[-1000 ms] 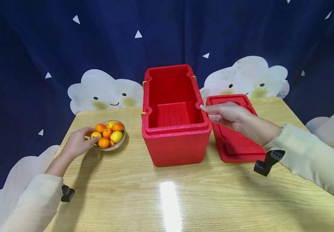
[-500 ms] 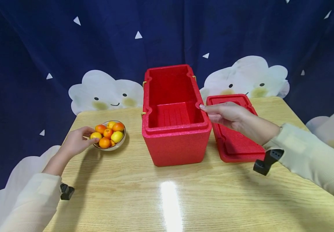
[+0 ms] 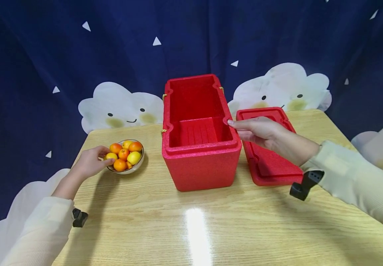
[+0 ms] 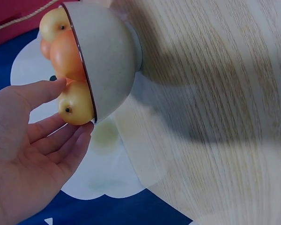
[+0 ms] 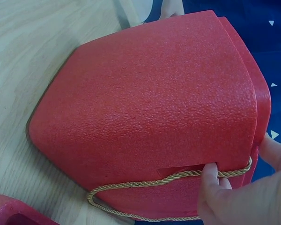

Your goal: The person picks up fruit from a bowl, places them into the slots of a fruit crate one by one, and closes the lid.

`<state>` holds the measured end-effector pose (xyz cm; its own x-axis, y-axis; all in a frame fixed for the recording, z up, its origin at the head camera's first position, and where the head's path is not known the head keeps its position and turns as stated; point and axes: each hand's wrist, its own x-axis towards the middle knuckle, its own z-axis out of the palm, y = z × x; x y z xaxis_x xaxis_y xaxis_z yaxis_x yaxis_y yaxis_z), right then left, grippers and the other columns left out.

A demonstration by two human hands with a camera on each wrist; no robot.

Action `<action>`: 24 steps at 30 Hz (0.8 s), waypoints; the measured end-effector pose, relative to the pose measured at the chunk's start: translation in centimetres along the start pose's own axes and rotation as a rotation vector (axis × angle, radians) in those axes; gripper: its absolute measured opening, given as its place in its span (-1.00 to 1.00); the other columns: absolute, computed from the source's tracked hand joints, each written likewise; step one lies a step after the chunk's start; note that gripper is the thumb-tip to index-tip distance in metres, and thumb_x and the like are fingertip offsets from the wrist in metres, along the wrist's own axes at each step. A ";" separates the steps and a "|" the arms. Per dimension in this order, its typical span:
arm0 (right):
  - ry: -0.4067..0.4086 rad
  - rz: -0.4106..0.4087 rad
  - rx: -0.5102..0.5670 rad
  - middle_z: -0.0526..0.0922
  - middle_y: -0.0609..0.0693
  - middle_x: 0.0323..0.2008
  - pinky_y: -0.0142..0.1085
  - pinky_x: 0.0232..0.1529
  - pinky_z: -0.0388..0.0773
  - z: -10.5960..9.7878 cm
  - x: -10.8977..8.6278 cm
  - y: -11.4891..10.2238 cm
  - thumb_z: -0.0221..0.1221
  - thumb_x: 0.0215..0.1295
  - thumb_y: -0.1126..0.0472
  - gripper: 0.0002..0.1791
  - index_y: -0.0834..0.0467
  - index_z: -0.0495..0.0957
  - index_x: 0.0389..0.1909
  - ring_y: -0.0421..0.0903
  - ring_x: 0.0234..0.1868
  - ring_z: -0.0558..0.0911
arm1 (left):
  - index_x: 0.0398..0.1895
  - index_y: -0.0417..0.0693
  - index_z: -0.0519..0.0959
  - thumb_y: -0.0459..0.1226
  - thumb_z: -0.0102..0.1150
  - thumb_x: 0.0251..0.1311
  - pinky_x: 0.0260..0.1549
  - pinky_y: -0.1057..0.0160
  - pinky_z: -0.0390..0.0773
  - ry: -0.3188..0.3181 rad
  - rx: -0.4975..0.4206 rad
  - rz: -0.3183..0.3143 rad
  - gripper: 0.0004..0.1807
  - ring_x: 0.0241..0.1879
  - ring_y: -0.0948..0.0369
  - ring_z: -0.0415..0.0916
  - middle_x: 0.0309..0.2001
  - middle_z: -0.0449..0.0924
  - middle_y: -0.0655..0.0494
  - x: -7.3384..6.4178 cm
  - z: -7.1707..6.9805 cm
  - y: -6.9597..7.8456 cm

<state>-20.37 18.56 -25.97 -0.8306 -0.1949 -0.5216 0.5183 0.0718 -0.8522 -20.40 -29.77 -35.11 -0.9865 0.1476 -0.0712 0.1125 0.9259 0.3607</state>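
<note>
On the left, a pale bowl (image 4: 110, 61) with a dark rim holds several orange and yellow fruits (image 3: 123, 154). My left hand (image 3: 93, 161) is at the bowl's left side and pinches a yellow fruit (image 4: 76, 103) that sits at the rim, thumb on one side and fingertips on the other. A lidless red foam box (image 3: 202, 170) stands mid-table with a bare, grooved floor inside. My right hand (image 3: 261, 132) grips its right rim, thumb over the edge and fingers against the outer wall by a gold rope handle (image 5: 126, 184).
The box's red lid (image 3: 271, 166) lies flat on the wooden table (image 3: 151, 221), right of the box and partly under my right forearm. Behind the table hangs a dark blue curtain (image 3: 191, 37) with white cloud shapes (image 3: 121, 103).
</note>
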 end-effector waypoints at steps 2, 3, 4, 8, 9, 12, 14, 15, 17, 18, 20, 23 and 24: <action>0.008 0.003 -0.004 0.76 -0.23 -0.41 -0.49 -0.19 0.65 0.0 0.0 0.0 0.29 0.18 -0.04 -0.24 0.11 0.30 0.37 -0.29 -0.31 0.75 | 0.05 -0.44 0.44 -0.14 0.19 0.22 -0.04 -0.17 0.52 -0.008 0.002 -0.004 -0.47 -0.05 -0.26 0.52 -0.05 0.57 -0.41 0.0 0.0 0.0; 0.011 0.005 -0.007 0.76 -0.24 -0.40 -0.49 -0.19 0.65 0.1 0.0 0.0 0.29 0.17 -0.05 -0.23 0.11 0.30 0.37 -0.29 -0.30 0.75 | 0.05 -0.45 0.44 -0.14 0.19 0.22 -0.04 -0.17 0.52 -0.006 0.003 -0.002 -0.47 -0.05 -0.26 0.51 -0.05 0.57 -0.41 0.1 0.0 -0.1; 0.014 0.008 -0.011 0.76 -0.24 -0.40 -0.49 -0.19 0.65 0.1 0.0 0.0 0.29 0.17 -0.06 -0.23 0.10 0.31 0.37 -0.29 -0.30 0.75 | 0.04 -0.45 0.44 -0.14 0.20 0.21 -0.04 -0.17 0.52 -0.004 0.004 0.000 -0.47 -0.05 -0.26 0.51 -0.06 0.57 -0.41 0.1 0.1 -0.2; 0.010 0.005 -0.016 0.76 -0.23 -0.39 -0.48 -0.18 0.65 0.1 0.0 0.0 0.29 0.17 -0.06 -0.24 0.10 0.32 0.36 -0.28 -0.29 0.75 | -0.01 -0.42 0.47 -0.15 0.21 0.18 -0.09 -0.12 0.55 0.025 0.014 0.016 -0.51 -0.10 -0.23 0.53 -0.11 0.60 -0.38 0.2 0.2 -0.5; 0.008 0.002 -0.014 0.76 -0.23 -0.39 -0.48 -0.18 0.65 0.1 0.0 0.0 0.29 0.16 -0.06 -0.24 0.10 0.32 0.36 -0.28 -0.29 0.75 | -0.02 -0.42 0.48 -0.16 0.20 0.18 -0.11 -0.12 0.55 0.027 0.012 0.020 -0.52 -0.12 -0.22 0.54 -0.12 0.60 -0.38 0.2 0.2 -0.5; 0.002 -0.004 -0.006 0.76 -0.23 -0.38 -0.46 -0.17 0.66 0.1 0.0 0.0 0.30 0.16 -0.05 -0.24 0.10 0.32 0.36 -0.27 -0.28 0.76 | 0.00 -0.42 0.48 -0.16 0.20 0.19 -0.09 -0.12 0.55 0.012 0.010 0.020 -0.52 -0.11 -0.22 0.54 -0.10 0.59 -0.38 0.1 -0.2 -0.1; 0.001 -0.002 0.004 0.76 -0.22 -0.38 -0.46 -0.17 0.66 0.1 0.0 0.0 0.30 0.16 -0.04 -0.24 0.10 0.32 0.36 -0.26 -0.28 0.76 | 0.04 -0.43 0.45 -0.16 0.17 0.22 -0.05 -0.17 0.53 -0.013 -0.004 0.009 -0.50 -0.08 -0.25 0.52 -0.05 0.56 -0.41 -0.1 -0.6 0.2; 0.001 0.000 0.010 0.77 -0.22 -0.38 -0.45 -0.16 0.65 0.1 0.0 0.0 0.30 0.16 -0.04 -0.24 0.09 0.32 0.37 -0.26 -0.28 0.76 | 0.05 -0.42 0.45 -0.16 0.17 0.23 -0.05 -0.17 0.53 -0.015 -0.005 0.003 -0.50 -0.08 -0.25 0.52 -0.04 0.55 -0.41 -0.1 -0.8 0.4; 0.000 0.004 0.014 0.76 -0.22 -0.38 -0.44 -0.13 0.65 0.1 0.0 0.0 0.30 0.16 -0.04 -0.24 0.09 0.31 0.37 -0.26 -0.28 0.76 | 0.08 -0.40 0.43 -0.14 0.15 0.25 -0.04 -0.17 0.54 -0.014 -0.007 -0.013 -0.49 -0.06 -0.25 0.52 0.00 0.54 -0.41 -0.2 -1.2 0.7; -0.001 0.005 0.017 0.76 -0.22 -0.38 -0.44 -0.11 0.64 0.1 0.0 0.0 0.30 0.17 -0.03 -0.24 0.08 0.31 0.37 -0.27 -0.27 0.76 | 0.09 -0.40 0.43 -0.14 0.14 0.26 -0.04 -0.17 0.54 -0.007 -0.013 -0.016 -0.49 -0.06 -0.25 0.52 0.01 0.53 -0.41 -0.2 -1.4 0.8; 0.002 0.010 0.015 0.76 -0.23 -0.38 -0.42 -0.07 0.61 0.0 0.0 0.0 0.29 0.17 -0.04 -0.24 0.08 0.30 0.38 -0.27 -0.27 0.75 | 0.11 -0.38 0.42 -0.15 0.13 0.28 -0.02 -0.17 0.54 0.017 -0.027 -0.017 -0.51 -0.04 -0.23 0.52 0.02 0.53 -0.40 -0.2 -1.6 1.1; 0.007 0.015 0.006 0.74 -0.25 -0.38 -0.41 -0.02 0.58 0.0 0.1 -0.1 0.29 0.17 -0.06 -0.22 0.06 0.29 0.39 -0.28 -0.27 0.75 | 0.12 -0.36 0.42 -0.16 0.13 0.29 0.02 -0.16 0.53 0.066 -0.055 0.001 -0.52 -0.01 -0.21 0.51 0.02 0.53 -0.37 -0.1 -2.0 1.6; 0.009 0.016 0.003 0.74 -0.26 -0.37 -0.41 -0.01 0.58 0.0 0.1 -0.1 0.29 0.16 -0.06 -0.22 0.06 0.28 0.39 -0.28 -0.27 0.75 | 0.12 -0.35 0.43 -0.17 0.13 0.28 0.04 -0.16 0.52 0.082 -0.071 0.008 -0.53 0.00 -0.20 0.50 0.03 0.53 -0.36 -0.1 -2.1 1.8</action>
<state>-20.50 18.55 -25.95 -0.8239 -0.1852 -0.5356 0.5321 0.0721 -0.8436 -20.35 -28.86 -32.56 -0.9924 0.1230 0.0072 0.1143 0.8974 0.4262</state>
